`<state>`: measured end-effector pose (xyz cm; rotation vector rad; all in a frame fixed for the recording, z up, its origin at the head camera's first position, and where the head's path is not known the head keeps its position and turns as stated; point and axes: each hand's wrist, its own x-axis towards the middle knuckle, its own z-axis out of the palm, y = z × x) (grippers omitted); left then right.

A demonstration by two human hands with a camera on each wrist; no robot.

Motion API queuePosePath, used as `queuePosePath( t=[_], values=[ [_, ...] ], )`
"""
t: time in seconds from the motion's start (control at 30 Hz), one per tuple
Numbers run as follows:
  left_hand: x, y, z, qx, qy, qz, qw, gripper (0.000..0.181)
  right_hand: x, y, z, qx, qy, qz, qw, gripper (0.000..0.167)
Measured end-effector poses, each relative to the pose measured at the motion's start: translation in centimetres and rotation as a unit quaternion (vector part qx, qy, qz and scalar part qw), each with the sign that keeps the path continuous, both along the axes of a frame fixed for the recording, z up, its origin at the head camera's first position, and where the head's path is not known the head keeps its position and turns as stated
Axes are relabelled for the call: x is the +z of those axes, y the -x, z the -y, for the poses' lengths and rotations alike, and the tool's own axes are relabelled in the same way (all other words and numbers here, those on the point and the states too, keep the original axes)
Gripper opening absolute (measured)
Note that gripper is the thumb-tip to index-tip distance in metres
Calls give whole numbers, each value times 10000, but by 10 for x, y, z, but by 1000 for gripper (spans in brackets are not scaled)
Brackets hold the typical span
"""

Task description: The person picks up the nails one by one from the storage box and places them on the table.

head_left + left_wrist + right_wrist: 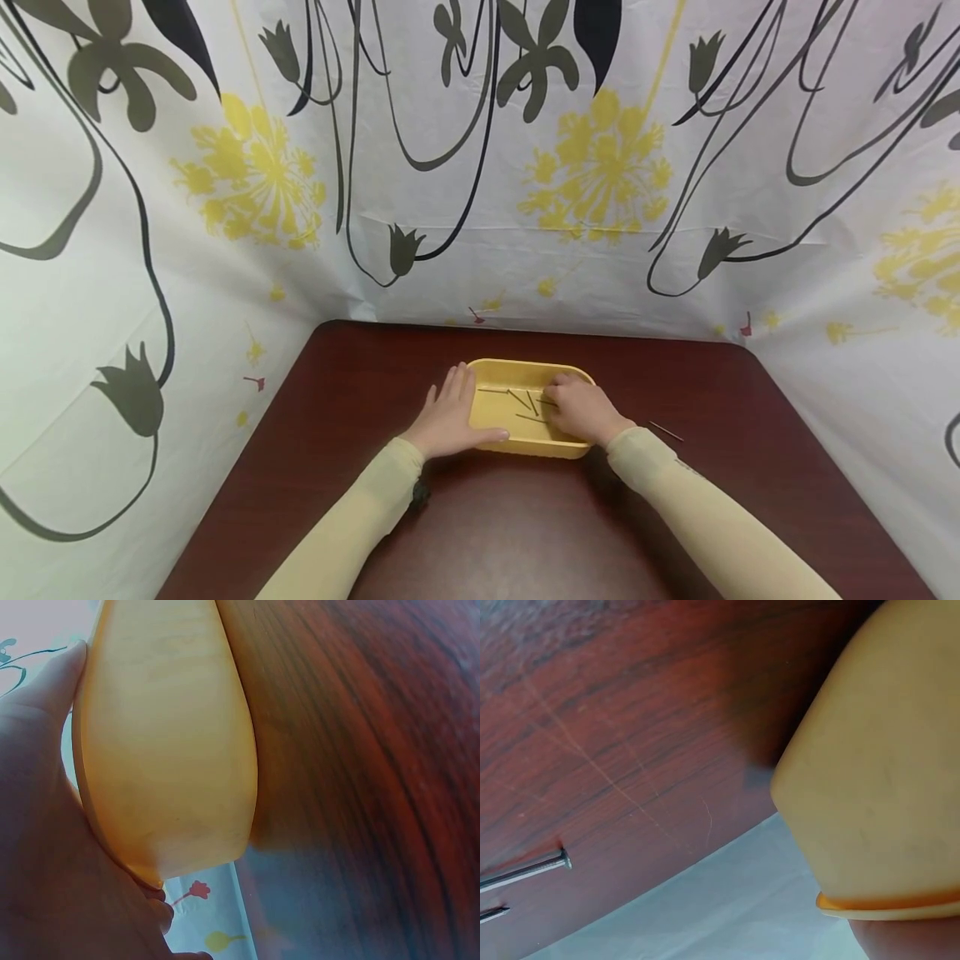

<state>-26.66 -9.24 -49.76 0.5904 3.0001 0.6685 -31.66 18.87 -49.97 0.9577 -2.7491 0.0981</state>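
Observation:
A yellow plastic tray (498, 446) rests on the table with several thin nails (531, 418) scattered on its bottom. My left hand (444, 421) lies along the tray's left side, fingers straight at the rim and thumb stretched over the front edge. In the left wrist view, the thumb (56, 686) touches the rim of the tray (169, 742). My right hand (585, 408) reaches over the right rim into the tray, fingers bent down among the nails. Its fingertips are mostly hidden, so whether they pinch a nail is unclear.
Right of the tray, nails (529, 871) lie on the dark reddish-brown table (517, 517); one has its flat head showing. A small dark object (420, 495) is partly hidden by the left sleeve. White patterned cloth (465, 192) hangs behind the table and at both sides.

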Motion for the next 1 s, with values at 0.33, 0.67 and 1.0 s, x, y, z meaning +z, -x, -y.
queuePosePath(
  t=[0.33,0.67,1.0],
  values=[
    [2,-2,1,11,-51,53,10000,130,0,-1,3,-229,-115,-39,9997,4],
    [1,1,1,50,-24,50,10000,130,3,-2,5,-378,140,28,9992,11],
    [0,0,-1,37,-14,60,10000,128,3,-3,4,-574,-43,131,9983,15]
  ],
)
